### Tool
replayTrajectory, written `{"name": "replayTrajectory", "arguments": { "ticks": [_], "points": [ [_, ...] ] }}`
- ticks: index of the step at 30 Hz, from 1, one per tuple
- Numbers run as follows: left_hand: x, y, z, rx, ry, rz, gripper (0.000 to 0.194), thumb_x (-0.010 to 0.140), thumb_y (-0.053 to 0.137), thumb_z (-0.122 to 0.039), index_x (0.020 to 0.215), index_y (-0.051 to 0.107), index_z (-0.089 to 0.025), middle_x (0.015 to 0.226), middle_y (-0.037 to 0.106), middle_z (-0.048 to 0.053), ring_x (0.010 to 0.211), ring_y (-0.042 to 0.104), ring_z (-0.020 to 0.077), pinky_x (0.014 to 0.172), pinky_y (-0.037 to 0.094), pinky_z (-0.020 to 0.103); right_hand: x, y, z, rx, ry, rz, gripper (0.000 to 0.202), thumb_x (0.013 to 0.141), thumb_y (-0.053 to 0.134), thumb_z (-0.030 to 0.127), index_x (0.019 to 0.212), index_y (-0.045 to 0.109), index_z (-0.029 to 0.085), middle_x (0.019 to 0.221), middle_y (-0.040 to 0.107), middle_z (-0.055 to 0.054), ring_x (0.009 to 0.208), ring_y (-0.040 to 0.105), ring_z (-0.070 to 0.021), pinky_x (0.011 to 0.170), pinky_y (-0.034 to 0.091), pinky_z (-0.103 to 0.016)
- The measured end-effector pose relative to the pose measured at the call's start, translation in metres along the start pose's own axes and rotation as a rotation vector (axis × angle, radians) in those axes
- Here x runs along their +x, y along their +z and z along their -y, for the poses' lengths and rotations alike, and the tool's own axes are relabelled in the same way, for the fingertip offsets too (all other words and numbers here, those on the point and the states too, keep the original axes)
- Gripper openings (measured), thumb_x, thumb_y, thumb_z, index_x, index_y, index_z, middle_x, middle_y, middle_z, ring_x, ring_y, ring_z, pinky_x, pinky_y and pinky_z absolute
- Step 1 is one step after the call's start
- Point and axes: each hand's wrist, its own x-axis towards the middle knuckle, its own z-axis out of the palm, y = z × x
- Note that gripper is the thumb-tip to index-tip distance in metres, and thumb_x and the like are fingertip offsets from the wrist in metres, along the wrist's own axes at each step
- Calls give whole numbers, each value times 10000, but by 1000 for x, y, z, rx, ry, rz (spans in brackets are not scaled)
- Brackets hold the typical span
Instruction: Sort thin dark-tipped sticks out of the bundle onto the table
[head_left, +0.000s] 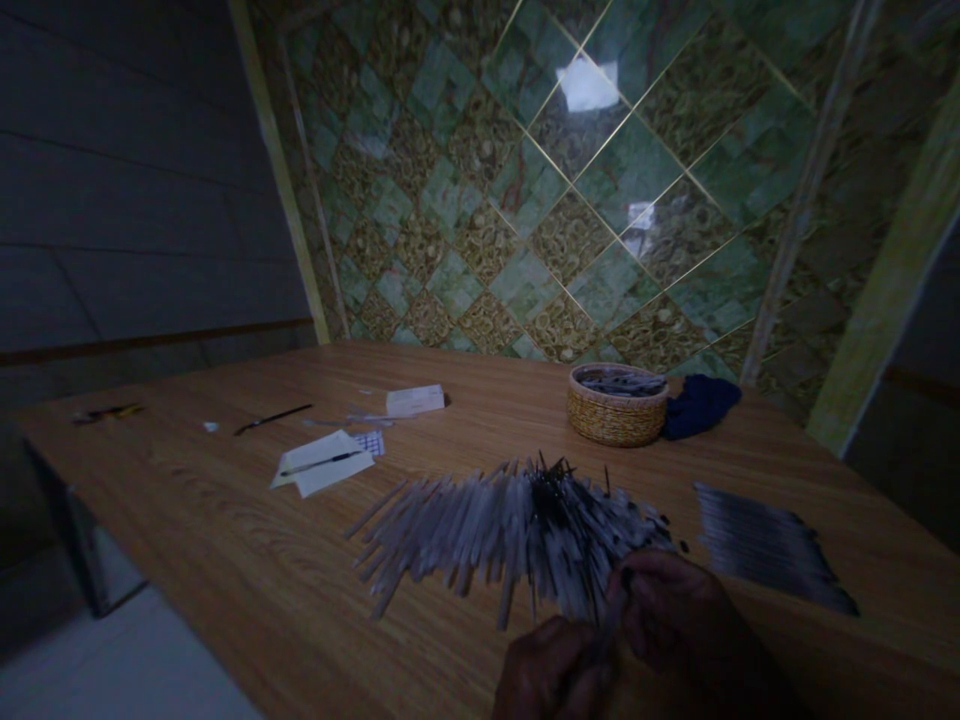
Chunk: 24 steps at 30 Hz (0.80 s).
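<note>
In the dim head view, my left hand (551, 665) is closed around the lower part of a pale, see-through pen (611, 622) at the table's near edge. My right hand (682, 610) pinches a small black cap (627, 576) at the pen's upper end. Whether the cap is seated on the pen I cannot tell. Just beyond both hands spreads a loose heap of clear pen barrels (450, 530), with thin black refills (555, 495) lying over its middle. Small black pieces (661, 520) lie at the heap's right end, close to my right hand.
A row of pens (769, 540) lies to the right. Farther back stand a woven basket (615, 415) holding many thin sticks, and a dark blue cloth (701, 405). On the left are paper sheets (326, 475), a white box (416, 400), a dark pen (274, 418) and pliers (109, 412).
</note>
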Motion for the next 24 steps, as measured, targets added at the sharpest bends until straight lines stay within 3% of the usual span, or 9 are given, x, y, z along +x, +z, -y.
{"name": "replayTrajectory", "arguments": {
  "ticks": [10, 15, 24],
  "points": [
    [-1, -2, -7, -52, -42, 24, 133, 753, 522, -134, 793, 648, -151, 678, 605, 46, 623, 556, 141, 563, 402, 204, 1, -1, -3, -28, -32, -18, 367, 585, 774, 454, 699, 640, 132, 513, 589, -2, 382, 495, -85, 369, 331, -179],
    [0, -4, -12, -46, -48, 15, 154, 761, 515, -142, 809, 661, -162, 658, 588, 32, 611, 545, 135, 545, 398, 199, 1, -4, -5, -33, -53, 28, 320, 655, 740, 431, 729, 640, 135, 477, 569, 10, 382, 500, -85, 377, 336, -174],
    [0, -2, -7, -17, -30, 12, 146, 756, 513, -131, 783, 654, -157, 663, 594, 39, 607, 548, 134, 546, 398, 196, -2, 0, -2, 2, -48, 0, 310, 630, 758, 415, 730, 640, 146, 561, 616, -7, 408, 518, -87, 385, 351, -180]
  ]
}}
